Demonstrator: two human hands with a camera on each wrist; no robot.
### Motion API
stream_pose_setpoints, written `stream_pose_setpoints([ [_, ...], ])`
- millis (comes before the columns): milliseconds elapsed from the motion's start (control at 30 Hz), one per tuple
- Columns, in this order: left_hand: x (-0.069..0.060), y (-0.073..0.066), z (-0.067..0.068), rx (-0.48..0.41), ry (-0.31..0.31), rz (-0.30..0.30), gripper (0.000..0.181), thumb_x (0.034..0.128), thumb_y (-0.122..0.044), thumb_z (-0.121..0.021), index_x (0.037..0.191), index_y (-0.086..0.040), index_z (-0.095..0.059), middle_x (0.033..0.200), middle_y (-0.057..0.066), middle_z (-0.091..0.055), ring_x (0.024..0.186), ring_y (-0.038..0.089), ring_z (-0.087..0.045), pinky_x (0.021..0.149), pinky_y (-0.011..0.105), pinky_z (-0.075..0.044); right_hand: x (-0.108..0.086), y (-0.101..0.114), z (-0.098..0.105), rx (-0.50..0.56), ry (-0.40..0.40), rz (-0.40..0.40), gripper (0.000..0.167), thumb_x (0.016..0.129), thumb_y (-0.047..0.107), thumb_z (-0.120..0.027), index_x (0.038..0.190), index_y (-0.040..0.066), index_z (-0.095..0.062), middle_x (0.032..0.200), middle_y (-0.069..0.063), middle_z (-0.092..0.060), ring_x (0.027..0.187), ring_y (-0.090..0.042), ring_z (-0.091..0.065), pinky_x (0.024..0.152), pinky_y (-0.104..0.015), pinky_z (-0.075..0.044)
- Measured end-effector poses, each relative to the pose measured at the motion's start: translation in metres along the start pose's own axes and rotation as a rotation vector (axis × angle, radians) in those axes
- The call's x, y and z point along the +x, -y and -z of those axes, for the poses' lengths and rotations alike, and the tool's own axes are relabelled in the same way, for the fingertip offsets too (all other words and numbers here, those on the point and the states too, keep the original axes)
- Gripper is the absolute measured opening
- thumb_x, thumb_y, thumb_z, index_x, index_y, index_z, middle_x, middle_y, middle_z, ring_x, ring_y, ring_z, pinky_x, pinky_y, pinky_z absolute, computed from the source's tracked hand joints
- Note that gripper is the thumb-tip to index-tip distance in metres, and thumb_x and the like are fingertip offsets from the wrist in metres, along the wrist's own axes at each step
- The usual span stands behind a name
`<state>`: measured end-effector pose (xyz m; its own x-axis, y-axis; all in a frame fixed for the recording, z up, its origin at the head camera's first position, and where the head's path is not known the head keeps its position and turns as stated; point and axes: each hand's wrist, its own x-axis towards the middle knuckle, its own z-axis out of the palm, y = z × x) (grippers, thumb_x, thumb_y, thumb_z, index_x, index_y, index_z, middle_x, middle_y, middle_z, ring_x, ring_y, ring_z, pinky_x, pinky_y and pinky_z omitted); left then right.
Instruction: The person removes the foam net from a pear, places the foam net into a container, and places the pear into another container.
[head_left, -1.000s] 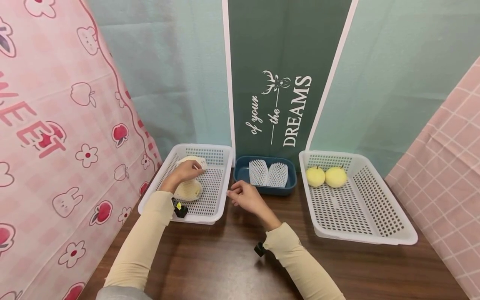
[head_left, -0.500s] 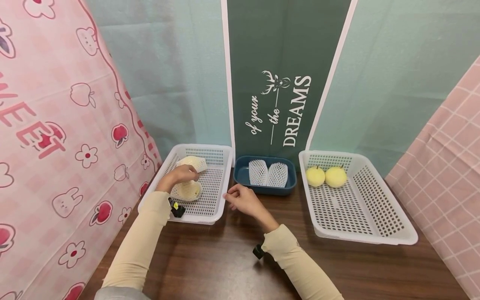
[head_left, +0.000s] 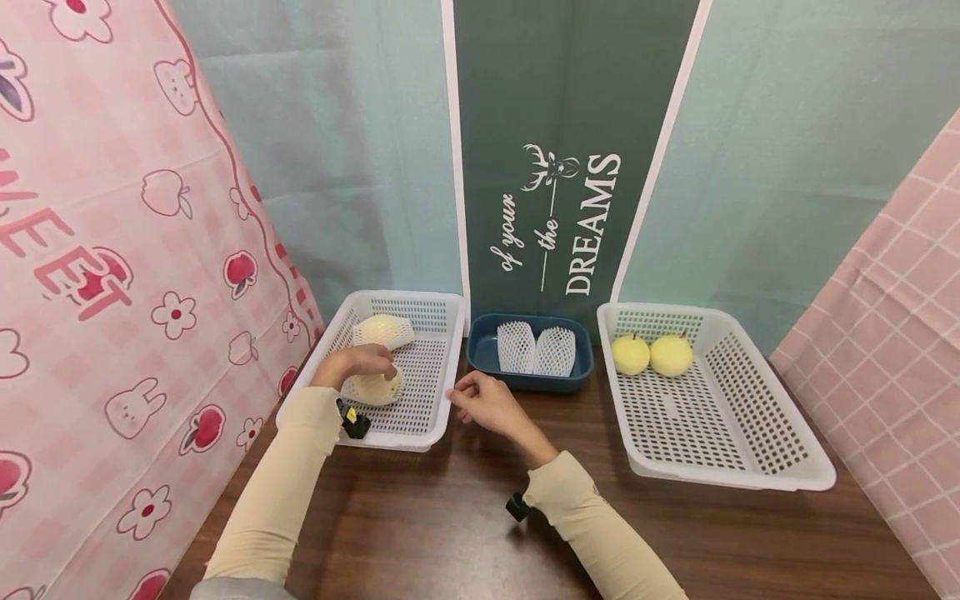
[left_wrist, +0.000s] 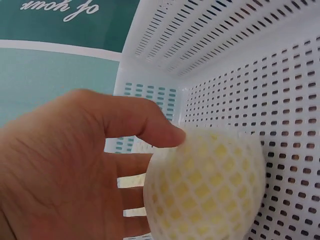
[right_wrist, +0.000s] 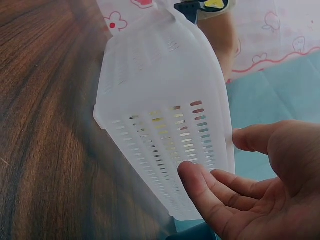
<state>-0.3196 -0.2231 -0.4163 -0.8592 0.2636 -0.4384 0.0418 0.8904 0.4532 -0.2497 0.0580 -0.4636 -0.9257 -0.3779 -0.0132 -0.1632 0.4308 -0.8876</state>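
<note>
My left hand [head_left: 362, 362] is inside the left white basket [head_left: 431, 412], over the nearer pear [head_left: 377, 388] in a white foam net. In the left wrist view, my thumb bends onto the top of this netted pear [left_wrist: 207, 185]. The fingers pass behind its side, where their tips are hidden. A second netted pear [head_left: 382, 330] lies farther back in the same basket. My right hand [head_left: 487, 402] is at that basket's right side. The right wrist view has its thumb by the rim and its loosely bent fingers [right_wrist: 197, 182] before the perforated outer wall.
A blue tray [head_left: 480, 379] holds two white foam nets [head_left: 555, 350] at the back middle. To the right stands another white basket [head_left: 697, 475] with two bare yellow pears [head_left: 672, 355]. Printed cloths [head_left: 375, 150] rise behind and beside the brown wooden table [head_left: 450, 517].
My left hand has moved back toward me, from between the two netted pears onto the nearer one. My right hand has shifted slightly left, closer to the basket rim.
</note>
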Motion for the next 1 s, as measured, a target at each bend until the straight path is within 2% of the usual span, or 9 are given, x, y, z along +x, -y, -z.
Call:
stream_pose_setpoints([
  [167,-0.0021,0.0,-0.0017,0.004,-0.05,0.019,0.062,0.1002,-0.031,-0.058,0.147,0.009,-0.053,0.154,0.031,-0.052,0.143,0.045,-0.049,0.122,0.057,-0.037,0.0,-0.0014,-0.0018,0.019,-0.002,0.004,0.031,0.103,0.027,-0.069,0.116,-0.001,-0.067,0.1,-0.025,-0.078,0.071,-0.016,-0.075,0.079,-0.049,-0.064],
  [267,-0.0029,-0.0007,-0.002,0.0,-0.047,0.024,0.064,0.1026,-0.036,-0.059,0.147,0.01,-0.053,0.153,0.031,-0.052,0.143,0.045,-0.049,0.122,0.057,-0.037,0.0001,-0.001,-0.0023,0.03,-0.005,0.004,0.03,0.103,0.026,-0.069,0.116,-0.001,-0.067,0.097,-0.023,-0.078,0.07,-0.017,-0.075,0.081,-0.053,-0.064],
  [400,-0.0041,-0.0022,-0.0023,-0.01,0.02,0.05,0.077,0.0954,-0.037,-0.074,0.155,0.005,-0.047,0.159,0.03,-0.047,0.148,0.045,-0.043,0.125,0.06,-0.032,-0.0008,0.0002,-0.0021,0.035,-0.006,0.003,0.03,0.103,0.026,-0.069,0.115,-0.001,-0.068,0.096,-0.022,-0.078,0.07,-0.017,-0.075,0.081,-0.054,-0.063],
  [500,-0.0047,-0.0029,-0.0032,0.01,0.069,0.071,0.092,0.0848,-0.026,-0.085,0.161,-0.001,-0.04,0.163,0.028,-0.042,0.151,0.044,-0.038,0.126,0.062,-0.029,-0.0014,0.0002,-0.0019,0.039,-0.003,-0.002,0.03,0.103,0.027,-0.069,0.116,-0.001,-0.068,0.097,-0.023,-0.078,0.07,-0.017,-0.074,0.082,-0.054,-0.063],
  [567,-0.0048,-0.0026,-0.0036,0.029,0.074,0.086,0.096,0.0806,-0.018,-0.088,0.162,-0.002,-0.039,0.162,0.028,-0.043,0.15,0.045,-0.039,0.124,0.064,-0.03,-0.0013,-0.0001,-0.002,0.04,0.0,-0.001,0.031,0.103,0.027,-0.069,0.117,-0.001,-0.067,0.099,-0.024,-0.077,0.071,-0.016,-0.074,0.083,-0.054,-0.063],
  [633,-0.0043,-0.0021,-0.0043,0.018,0.065,0.111,0.096,0.0798,-0.015,-0.088,0.162,-0.003,-0.039,0.161,0.028,-0.043,0.149,0.045,-0.04,0.123,0.065,-0.032,-0.0011,-0.0005,-0.002,0.043,0.0,-0.003,0.031,0.104,0.027,-0.068,0.117,-0.001,-0.067,0.1,-0.025,-0.077,0.071,-0.017,-0.075,0.083,-0.054,-0.063],
  [733,-0.0037,-0.0012,-0.0052,-0.001,0.047,0.136,0.093,0.0816,-0.019,-0.087,0.161,-0.002,-0.04,0.16,0.028,-0.044,0.147,0.045,-0.041,0.122,0.065,-0.033,-0.0008,-0.0013,-0.0024,0.043,-0.003,-0.001,0.032,0.104,0.028,-0.068,0.116,-0.001,-0.067,0.099,-0.025,-0.077,0.072,-0.018,-0.075,0.082,-0.053,-0.063],
  [933,-0.0038,0.0011,-0.0062,-0.042,0.024,0.127,0.094,0.0843,-0.03,-0.084,0.16,0.001,-0.039,0.153,0.026,-0.05,0.138,0.04,-0.047,0.12,0.06,-0.037,-0.0001,-0.0016,-0.0031,0.055,-0.008,-0.004,0.031,0.103,0.027,-0.069,0.115,-0.001,-0.068,0.101,-0.028,-0.077,0.073,-0.022,-0.076,0.082,-0.053,-0.063],
  [1000,-0.0041,0.0013,-0.0065,-0.065,0.017,0.127,0.096,0.0855,-0.032,-0.083,0.162,0.002,-0.035,0.156,0.026,-0.048,0.139,0.04,-0.046,0.121,0.061,-0.036,0.0,-0.0012,-0.0031,0.061,-0.01,-0.003,0.03,0.103,0.026,-0.069,0.115,-0.001,-0.068,0.101,-0.028,-0.077,0.073,-0.022,-0.076,0.082,-0.054,-0.063],
])
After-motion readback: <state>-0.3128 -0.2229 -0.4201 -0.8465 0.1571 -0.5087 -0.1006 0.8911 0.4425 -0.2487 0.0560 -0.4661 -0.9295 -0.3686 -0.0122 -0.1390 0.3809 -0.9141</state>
